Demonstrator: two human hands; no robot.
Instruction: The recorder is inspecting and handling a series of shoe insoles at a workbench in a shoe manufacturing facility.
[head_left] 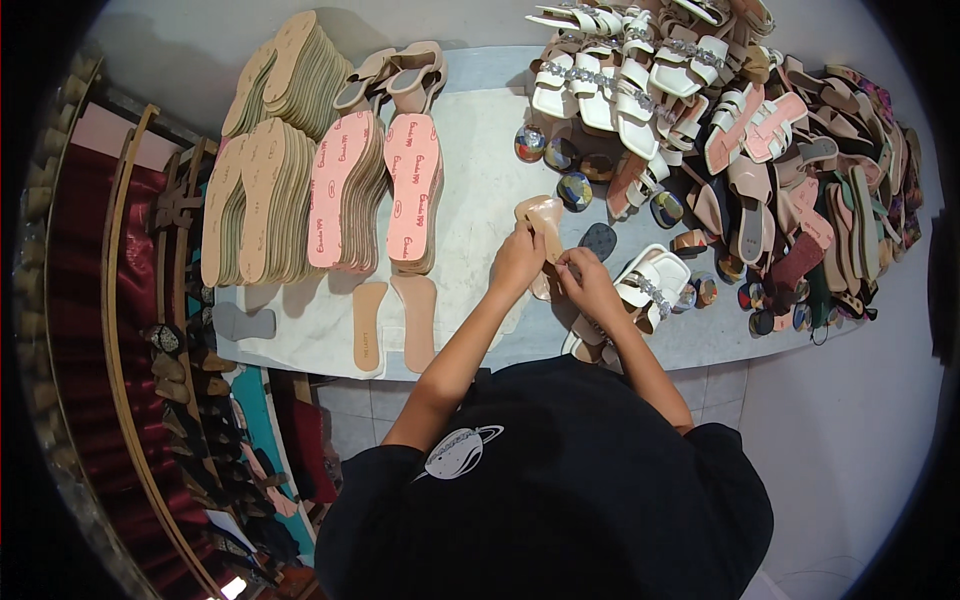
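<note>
Over the middle of the table I hold a glossy beige sandal [540, 210] at a slant. My left hand [518, 264] is closed round its left side, fingers curled near the strap. At its right edge, my right hand [592, 285] pinches with thumb and fingertips. The fingers hide part of the sandal. Just beyond my right hand lies a dark oval piece [598, 240]. A white sandal with a silver ornament [655, 278] rests beside my right wrist.
Stacks of beige soles [272, 200] and pink printed soles [412, 190] stand on the left. Two loose insoles [369, 325] lie near the front edge. Beige sandals [415, 78] stand at the back. White sandals [600, 90] and other footwear pile up right, beside round multicoloured pieces [574, 191].
</note>
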